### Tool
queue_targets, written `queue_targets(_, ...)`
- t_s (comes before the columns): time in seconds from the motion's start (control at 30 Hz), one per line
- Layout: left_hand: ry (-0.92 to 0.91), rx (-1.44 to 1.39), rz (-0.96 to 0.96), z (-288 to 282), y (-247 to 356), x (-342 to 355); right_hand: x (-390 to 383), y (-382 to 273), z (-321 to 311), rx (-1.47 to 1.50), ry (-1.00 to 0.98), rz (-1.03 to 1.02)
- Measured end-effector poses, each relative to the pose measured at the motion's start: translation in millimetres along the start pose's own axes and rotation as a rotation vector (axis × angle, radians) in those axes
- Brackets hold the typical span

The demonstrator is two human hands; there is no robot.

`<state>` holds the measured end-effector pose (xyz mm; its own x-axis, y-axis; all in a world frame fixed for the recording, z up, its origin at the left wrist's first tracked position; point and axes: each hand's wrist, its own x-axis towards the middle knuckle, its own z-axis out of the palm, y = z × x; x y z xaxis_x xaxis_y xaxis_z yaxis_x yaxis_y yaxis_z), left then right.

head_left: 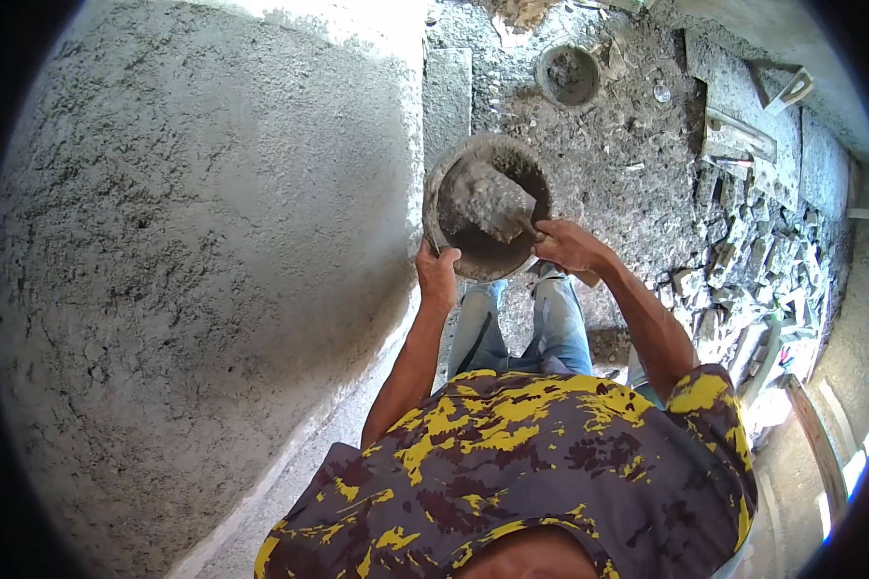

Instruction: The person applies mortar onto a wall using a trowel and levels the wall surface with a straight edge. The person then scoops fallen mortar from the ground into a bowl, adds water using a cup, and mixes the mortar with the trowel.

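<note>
In front of my legs is a round, mortar-stained bucket [435,201], seen from above. My left hand [438,276] grips its near left rim, with the thumb over the edge. My right hand [568,246] is closed round the handle of a trowel [530,220]. A thick heap of wet grey mortar [486,197] covers most of the trowel's blade, which is over the bucket's opening. The inside of the bucket shows dark around the blade. How much mortar lies beneath the blade is hidden.
A rough grey plastered wall [212,232] rises close on my left. Farther ahead, a smaller round container [568,75] stands on the gritty floor [608,145]. To the right are a long-handled float [741,133], broken rubble [743,256] and a wooden plank [817,439].
</note>
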<state>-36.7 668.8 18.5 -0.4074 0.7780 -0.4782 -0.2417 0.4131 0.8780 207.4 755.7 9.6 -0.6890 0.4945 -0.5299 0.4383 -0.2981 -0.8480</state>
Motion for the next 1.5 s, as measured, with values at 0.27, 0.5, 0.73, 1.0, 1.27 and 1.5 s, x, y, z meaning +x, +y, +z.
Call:
queue_targets(0.27,0.050,-0.115,-0.131,-93.4,-40.7,12.4,-76.0,9.3,11.7,0.628,0.573,0.036)
queue_targets(0.5,0.251,0.211,-0.335,-199.5,-69.7,-0.2,-56.5,186.8,6.7,-0.165,1.655,0.327)
queue_targets(0.73,0.240,0.296,-0.309,-239.7,-137.0,2.9,323.3,180.9,152.1,-0.548,1.458,0.182)
queue_targets(1.0,0.446,-0.039,-0.340,-256.6,-114.7,-43.5,182.4,-110.1,324.8,0.325,0.738,-0.397)
queue_targets(1.27,0.346,0.239,-0.075,-151.6,-45.6,-49.9,117.3,-22.5,143.5,-0.799,0.177,-0.062)
queue_targets(1.5,0.168,0.426,0.126,-53.7,26.3,-58.4,107.0,-57.9,65.6,-0.825,-0.160,0.163)
